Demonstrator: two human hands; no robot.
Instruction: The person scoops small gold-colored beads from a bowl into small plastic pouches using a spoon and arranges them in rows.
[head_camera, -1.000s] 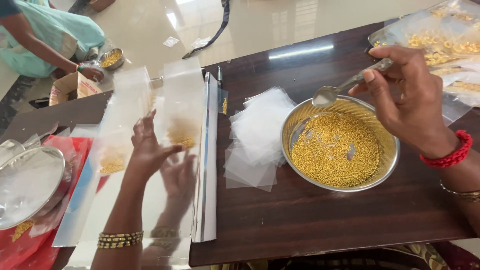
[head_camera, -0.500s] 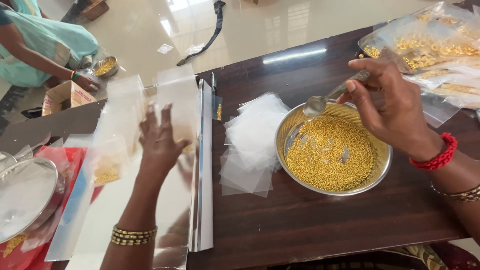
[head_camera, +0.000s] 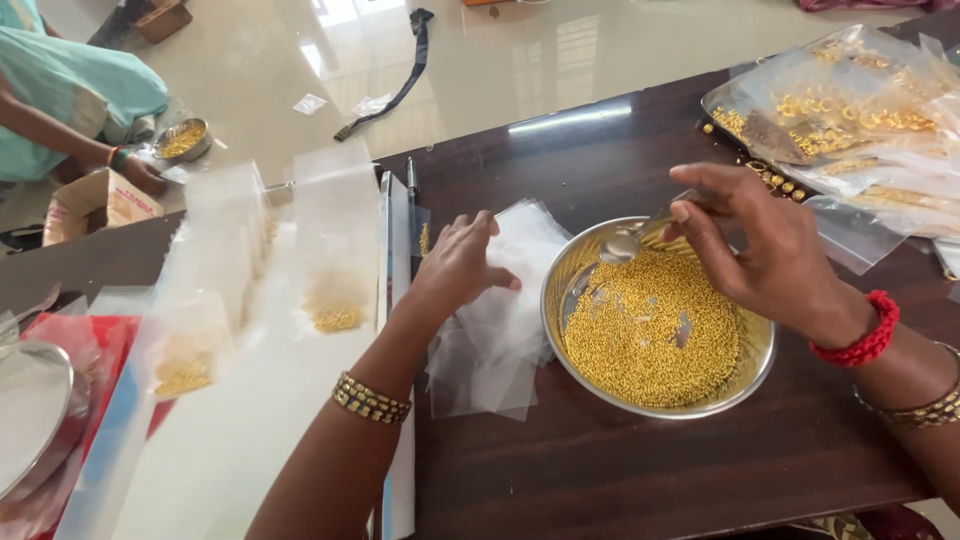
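Note:
A steel bowl (head_camera: 752, 372) full of small golden beads (head_camera: 650, 330) sits on the dark wooden table (head_camera: 640, 470). My right hand (head_camera: 760, 245) holds a metal spoon (head_camera: 628, 240) over the bowl's far rim, its scoop just above the beads. My left hand (head_camera: 458, 262) rests flat on a stack of small clear plastic pouches (head_camera: 490, 330) lying left of the bowl. Further left, filled pouches with golden beads (head_camera: 335, 315) lie in rows on a clear sheet.
A steel plate (head_camera: 30, 420) sits on red plastic at the left edge. Bags of golden ornaments (head_camera: 860, 110) pile up at the table's far right. Another person sits on the floor far left, their hand (head_camera: 140, 175) beside a small bowl (head_camera: 182, 140) and a cardboard box (head_camera: 85, 205).
My left hand has let go of the filled pouch at the left and moved right onto the empty pouch stack. My right hand has lowered the spoon toward the beads.

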